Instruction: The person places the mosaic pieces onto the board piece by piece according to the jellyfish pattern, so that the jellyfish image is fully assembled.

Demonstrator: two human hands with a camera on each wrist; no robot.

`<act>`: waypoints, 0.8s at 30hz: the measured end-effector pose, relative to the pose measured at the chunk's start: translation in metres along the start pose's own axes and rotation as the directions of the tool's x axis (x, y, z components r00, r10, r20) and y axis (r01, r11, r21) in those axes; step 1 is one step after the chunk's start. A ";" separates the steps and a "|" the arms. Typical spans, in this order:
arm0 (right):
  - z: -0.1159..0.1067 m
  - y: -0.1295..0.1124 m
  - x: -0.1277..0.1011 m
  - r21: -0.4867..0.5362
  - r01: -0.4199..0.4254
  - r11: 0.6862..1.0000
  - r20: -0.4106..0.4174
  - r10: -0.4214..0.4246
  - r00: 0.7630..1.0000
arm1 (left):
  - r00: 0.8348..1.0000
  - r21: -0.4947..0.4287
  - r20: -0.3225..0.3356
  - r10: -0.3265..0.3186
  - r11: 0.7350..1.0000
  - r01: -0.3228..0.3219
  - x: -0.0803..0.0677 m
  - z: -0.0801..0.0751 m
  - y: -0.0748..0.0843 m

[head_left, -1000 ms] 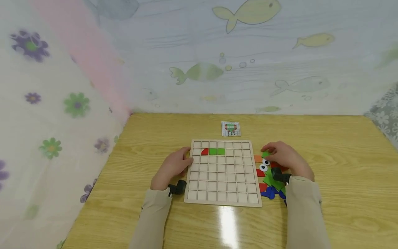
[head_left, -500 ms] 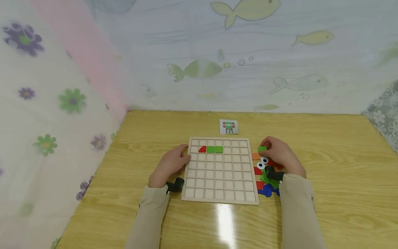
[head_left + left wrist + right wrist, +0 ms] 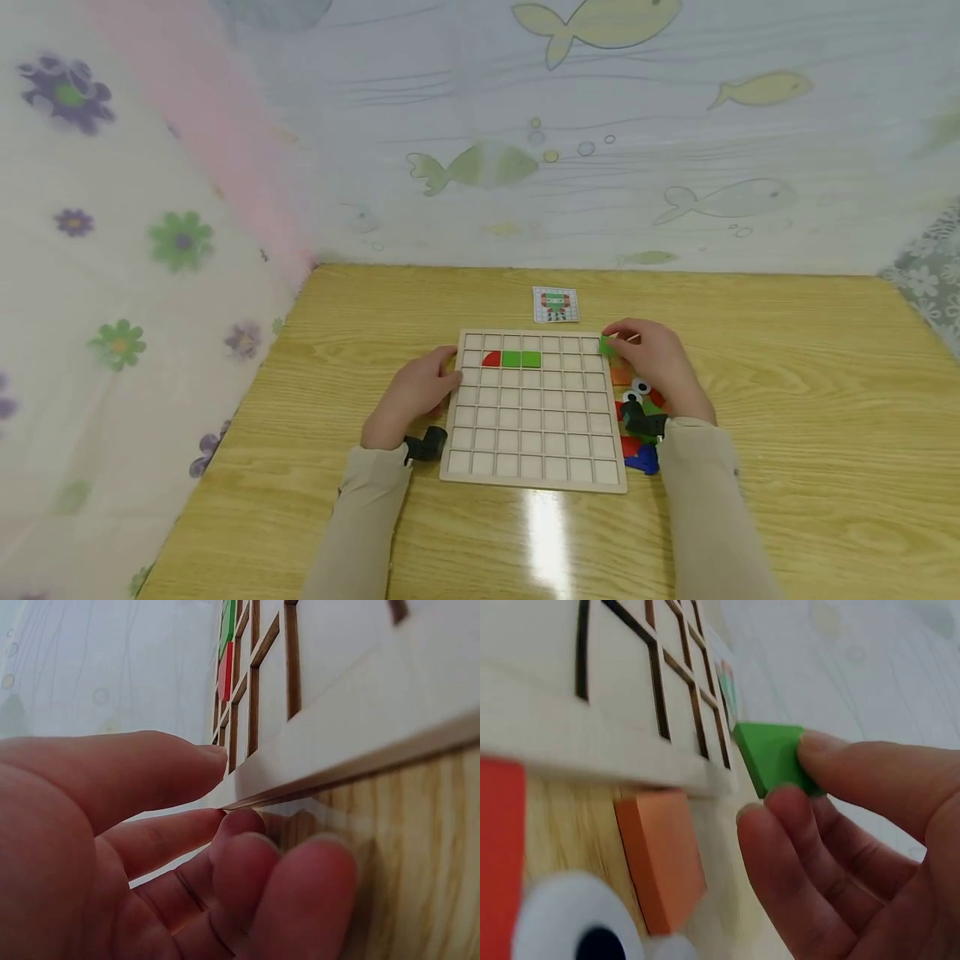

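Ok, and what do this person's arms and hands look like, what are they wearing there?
The left hand and right hand look bare, with no gloves. A loose, creased beige left sleeve and matching right sleeve cover the forearms. Each wrist carries a small, angular black camera; I can't make out any cables or markings.

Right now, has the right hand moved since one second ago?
Yes: the right hand has moved leftward and slightly forward, towards the far right corner of the wooden board.
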State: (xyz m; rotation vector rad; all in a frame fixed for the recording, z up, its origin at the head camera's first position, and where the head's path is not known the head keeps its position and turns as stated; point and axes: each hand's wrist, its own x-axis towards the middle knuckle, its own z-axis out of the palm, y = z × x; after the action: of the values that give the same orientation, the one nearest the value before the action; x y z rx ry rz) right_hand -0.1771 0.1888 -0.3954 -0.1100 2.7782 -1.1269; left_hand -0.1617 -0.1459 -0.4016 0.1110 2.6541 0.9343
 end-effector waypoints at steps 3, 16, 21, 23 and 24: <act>0.006 -0.007 0.002 0.021 0.016 1.000 0.022 -0.016 1.000 | 1.000 -0.005 0.000 -0.001 1.000 0.001 0.001 0.001 0.000; 0.034 -0.035 0.010 -0.023 0.115 0.993 0.054 -0.114 0.992 | 1.000 0.026 -0.008 -0.004 1.000 0.004 0.003 0.002 0.001; 0.042 -0.041 0.012 -0.059 0.141 0.988 0.062 -0.137 0.989 | 1.000 0.041 -0.012 -0.001 0.999 0.002 0.002 0.002 0.001; 0.045 -0.043 0.013 -0.070 0.140 0.988 0.064 -0.136 0.989 | 1.000 0.046 -0.012 -0.001 0.999 0.002 0.002 0.002 0.001; 0.046 -0.044 0.013 -0.084 0.148 0.985 0.067 -0.142 0.988 | 1.000 0.048 -0.012 -0.001 0.999 0.001 0.002 0.001 0.001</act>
State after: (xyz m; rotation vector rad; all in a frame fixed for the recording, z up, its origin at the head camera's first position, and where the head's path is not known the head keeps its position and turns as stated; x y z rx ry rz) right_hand -0.1823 0.1241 -0.3990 -0.3558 2.8043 -1.0112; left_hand -0.1632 -0.1435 -0.4022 0.1157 2.6880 0.8736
